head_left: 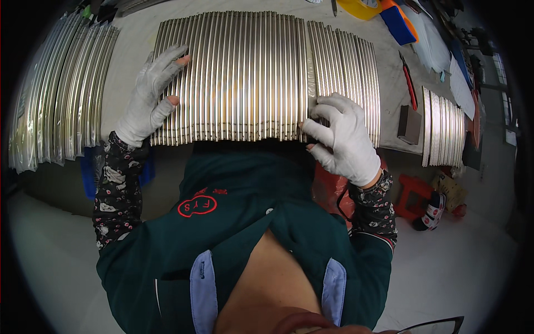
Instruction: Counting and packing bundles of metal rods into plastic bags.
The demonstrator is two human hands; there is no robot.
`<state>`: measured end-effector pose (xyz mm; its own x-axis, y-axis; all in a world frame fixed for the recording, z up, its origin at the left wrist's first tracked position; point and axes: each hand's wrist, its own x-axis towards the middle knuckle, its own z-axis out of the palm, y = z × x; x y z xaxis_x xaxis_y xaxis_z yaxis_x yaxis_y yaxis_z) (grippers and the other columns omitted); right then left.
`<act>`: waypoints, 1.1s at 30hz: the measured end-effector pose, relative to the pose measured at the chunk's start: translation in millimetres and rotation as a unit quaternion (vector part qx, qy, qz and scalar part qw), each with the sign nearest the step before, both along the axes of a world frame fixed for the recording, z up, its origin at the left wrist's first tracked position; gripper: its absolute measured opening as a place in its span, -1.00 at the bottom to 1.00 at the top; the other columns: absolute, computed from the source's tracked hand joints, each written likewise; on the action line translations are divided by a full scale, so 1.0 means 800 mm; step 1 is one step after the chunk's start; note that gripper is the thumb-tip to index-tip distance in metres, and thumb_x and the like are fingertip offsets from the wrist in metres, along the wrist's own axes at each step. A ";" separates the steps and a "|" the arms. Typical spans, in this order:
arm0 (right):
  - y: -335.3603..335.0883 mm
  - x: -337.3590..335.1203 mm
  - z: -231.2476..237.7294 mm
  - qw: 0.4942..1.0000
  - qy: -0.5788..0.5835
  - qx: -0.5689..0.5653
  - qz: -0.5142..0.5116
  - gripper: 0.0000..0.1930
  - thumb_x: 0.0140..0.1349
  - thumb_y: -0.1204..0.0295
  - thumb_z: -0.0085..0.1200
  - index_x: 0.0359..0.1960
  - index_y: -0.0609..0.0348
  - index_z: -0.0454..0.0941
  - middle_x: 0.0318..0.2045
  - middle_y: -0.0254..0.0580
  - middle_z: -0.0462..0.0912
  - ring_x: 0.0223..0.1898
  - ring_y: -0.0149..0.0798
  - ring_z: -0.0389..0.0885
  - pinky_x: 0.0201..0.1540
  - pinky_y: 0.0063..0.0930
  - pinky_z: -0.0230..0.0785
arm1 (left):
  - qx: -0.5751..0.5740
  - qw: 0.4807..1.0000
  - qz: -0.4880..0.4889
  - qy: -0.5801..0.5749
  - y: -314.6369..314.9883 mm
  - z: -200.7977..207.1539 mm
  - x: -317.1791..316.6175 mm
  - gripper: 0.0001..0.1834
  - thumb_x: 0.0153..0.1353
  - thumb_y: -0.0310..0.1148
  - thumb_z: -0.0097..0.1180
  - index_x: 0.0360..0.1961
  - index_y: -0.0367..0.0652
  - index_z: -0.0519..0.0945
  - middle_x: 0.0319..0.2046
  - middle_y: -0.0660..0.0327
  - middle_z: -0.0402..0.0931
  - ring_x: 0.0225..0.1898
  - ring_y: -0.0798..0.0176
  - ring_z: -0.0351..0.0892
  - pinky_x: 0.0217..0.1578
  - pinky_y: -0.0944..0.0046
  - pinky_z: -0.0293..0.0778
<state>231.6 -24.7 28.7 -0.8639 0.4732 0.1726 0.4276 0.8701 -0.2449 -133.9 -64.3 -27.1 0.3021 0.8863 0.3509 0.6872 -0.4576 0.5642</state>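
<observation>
A wide row of shiny metal tubes point(233, 78) lies side by side in front of me, their near ends at the table's front edge. My left hand point(150, 92), in a white glove with some bare fingertips, rests spread along the row's left side. At the right side, near the front ends, is my right hand point(346, 136), gloved the same way. Its bent fingers stand apart and touch the outermost tubes; the thumb is by their near ends. Just beyond it a second group of tubes point(347, 67) lies across a narrow gap, partly covered by this hand.
Plastic-wrapped tubes point(61, 94) lie at the left on the pale table point(130, 33). To the right are red-handled pliers point(409, 83), a dark block point(410, 124) and shorter tubes point(443, 128). A yellow tape roll point(359, 8) and a blue-and-orange tool point(399, 23) sit at the back.
</observation>
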 end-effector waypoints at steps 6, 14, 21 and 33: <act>-0.005 -0.007 -0.003 1.000 0.020 -0.024 0.000 -0.54 -0.31 0.36 0.30 -0.25 0.03 0.50 -0.19 -0.20 0.45 0.03 -0.05 0.38 0.12 -0.09 0.18 | -0.036 0.998 -0.010 -0.057 -0.001 -0.004 -0.002 -0.12 0.16 0.32 -0.18 0.18 -0.30 0.30 0.25 -0.05 0.14 0.28 -0.06 0.17 0.25 -0.04 0.12; -0.002 -0.019 0.002 0.999 -0.015 -0.027 0.022 -0.52 -0.33 0.35 0.31 -0.23 0.03 0.49 -0.20 -0.20 0.45 0.00 -0.07 0.40 0.10 -0.09 0.19 | -0.016 1.000 0.011 -0.011 -0.002 -0.005 -0.005 -0.07 0.12 0.42 -0.30 0.18 -0.21 0.35 0.25 0.03 0.19 0.31 -0.05 0.09 0.26 -0.09 0.04; -0.005 -0.034 0.003 0.999 -0.016 -0.023 0.029 -0.54 -0.34 0.35 0.31 -0.26 0.05 0.50 -0.19 -0.20 0.46 -0.02 -0.07 0.41 0.07 -0.11 0.22 | 0.017 1.000 0.006 0.025 0.001 -0.008 -0.009 -0.13 0.16 0.41 -0.36 0.21 -0.08 0.34 0.25 0.11 0.21 0.32 -0.06 0.09 0.26 -0.14 -0.01; -0.006 -0.047 0.003 0.999 -0.010 -0.015 0.035 -0.56 -0.30 0.32 0.30 -0.27 0.04 0.52 -0.16 -0.21 0.45 0.01 -0.08 0.39 0.10 -0.10 0.18 | -0.041 0.985 -0.011 -0.166 0.001 -0.007 -0.006 0.01 0.06 0.43 -0.18 0.26 -0.25 0.21 0.24 -0.03 0.16 0.31 -0.02 0.11 0.29 -0.04 0.05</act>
<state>194.1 -29.7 30.9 -0.8985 0.4153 0.1420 0.3702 0.8909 -0.2631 -138.9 -63.4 -33.0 0.2030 0.9104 0.3606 0.4482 -0.4138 0.7924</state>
